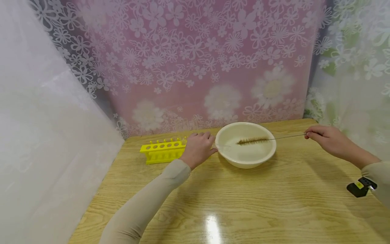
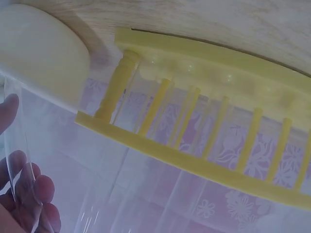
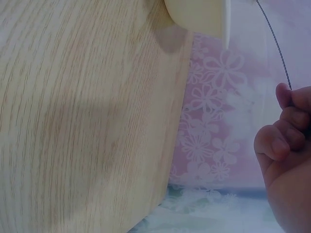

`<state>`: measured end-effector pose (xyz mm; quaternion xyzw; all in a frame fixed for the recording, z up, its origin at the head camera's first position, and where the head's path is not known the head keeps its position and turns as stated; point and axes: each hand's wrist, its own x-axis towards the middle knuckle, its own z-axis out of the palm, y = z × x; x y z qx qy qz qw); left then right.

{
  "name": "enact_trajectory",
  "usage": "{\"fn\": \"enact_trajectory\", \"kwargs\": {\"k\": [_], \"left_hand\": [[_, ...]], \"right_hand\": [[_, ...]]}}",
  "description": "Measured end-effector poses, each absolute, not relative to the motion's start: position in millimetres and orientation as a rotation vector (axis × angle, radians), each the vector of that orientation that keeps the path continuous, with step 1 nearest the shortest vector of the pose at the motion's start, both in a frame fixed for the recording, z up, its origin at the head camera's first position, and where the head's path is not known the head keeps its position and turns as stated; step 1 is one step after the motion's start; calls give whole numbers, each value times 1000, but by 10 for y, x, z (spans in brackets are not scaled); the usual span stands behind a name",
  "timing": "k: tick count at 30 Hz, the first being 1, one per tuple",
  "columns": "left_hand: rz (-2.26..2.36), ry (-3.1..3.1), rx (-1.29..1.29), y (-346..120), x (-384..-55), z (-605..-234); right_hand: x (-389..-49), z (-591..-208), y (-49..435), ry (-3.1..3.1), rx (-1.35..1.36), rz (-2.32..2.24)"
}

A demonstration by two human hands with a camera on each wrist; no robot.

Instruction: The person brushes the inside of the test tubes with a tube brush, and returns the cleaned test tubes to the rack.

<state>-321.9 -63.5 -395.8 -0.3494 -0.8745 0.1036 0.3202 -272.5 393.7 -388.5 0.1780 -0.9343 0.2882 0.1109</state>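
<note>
My left hand (image 1: 198,149) is at the left rim of a cream basin (image 1: 243,162), gripping a clear test tube (image 2: 17,141) between thumb and curled fingers. The tube's faint clear end reaches over the basin in the head view. Out to the right, my right hand (image 1: 327,140) pinches the thin twisted wire handle (image 3: 277,46) of a test tube brush (image 1: 253,140). The brush's brown bristles lie level over the basin, pointing left toward the tube and apart from it.
Left of the basin stands a yellow test tube rack (image 1: 161,146), partly behind my left hand; several clear tubes stand in it in the left wrist view. A wooden table (image 1: 228,200) carries everything. Flower-patterned sheeting (image 1: 198,61) hangs at the back and sides.
</note>
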Motion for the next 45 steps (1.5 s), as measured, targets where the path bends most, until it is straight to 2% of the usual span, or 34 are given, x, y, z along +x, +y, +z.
{"fn": "enact_trajectory", "kwargs": {"k": [17,29,35,40,45], "left_hand": [[424,-2195,-944,-622,-3207,-3936],[294,-2297,-911,-664,-3183,-3992],[-106,-2551,-749,-712,-3118,-3992],[-750,-2696,-589,-770,-3055,-3939],[-1402,-2483,-535,-863,-3032,-3889]], "right_hand": [[-2739,-3938,3912,-2728,521,832],[-2756,-3961,3909,-2737,525,835],[-2755,-3979,3901,-2735,531,831],[-2759,-3988,3899,-2754,518,833],[-2768,-3977,3879,-2765,501,829]]}}
